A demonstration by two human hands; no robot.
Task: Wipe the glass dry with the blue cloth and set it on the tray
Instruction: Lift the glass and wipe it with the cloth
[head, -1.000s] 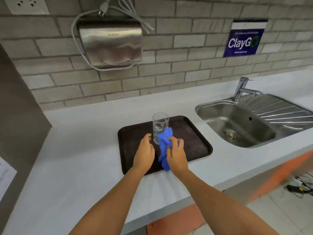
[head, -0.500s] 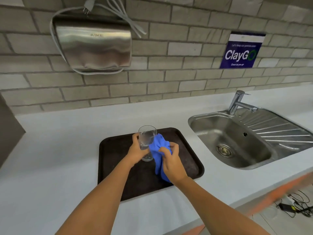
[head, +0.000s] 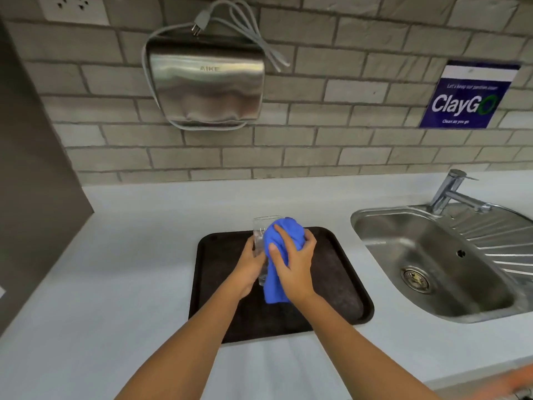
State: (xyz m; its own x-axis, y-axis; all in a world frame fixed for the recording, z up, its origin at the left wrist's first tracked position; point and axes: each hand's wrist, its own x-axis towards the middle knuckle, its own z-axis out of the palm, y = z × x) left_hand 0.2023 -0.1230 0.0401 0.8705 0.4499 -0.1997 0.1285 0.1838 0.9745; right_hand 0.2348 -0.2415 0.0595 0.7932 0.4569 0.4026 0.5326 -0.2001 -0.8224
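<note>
A person's two bare hands work a clear drinking glass [head: 261,235] over a dark brown serving tray [head: 340,272] on a pale tabletop [head: 121,272]. The left hand [head: 249,265] wraps its fingers [head: 253,246] around the glass from the 9 o'clock side, holding it upright. The right hand [head: 297,268] presses a blue cloth [head: 281,246] against the glass from 3 o'clock, fingers closed on the fabric, which bunches over the rim and hangs down past the base. Whether the base touches the tray cannot be told. At 3 o'clock from the tray sits a stainless steel sink [head: 432,255] with a chrome tap [head: 452,192] behind it. On the brick wall at 12 o'clock hangs a steel hand dryer [head: 206,85], its plug [head: 199,23] loose above it; a blue ClayGo sign [head: 464,96] hangs at 2 o'clock.
</note>
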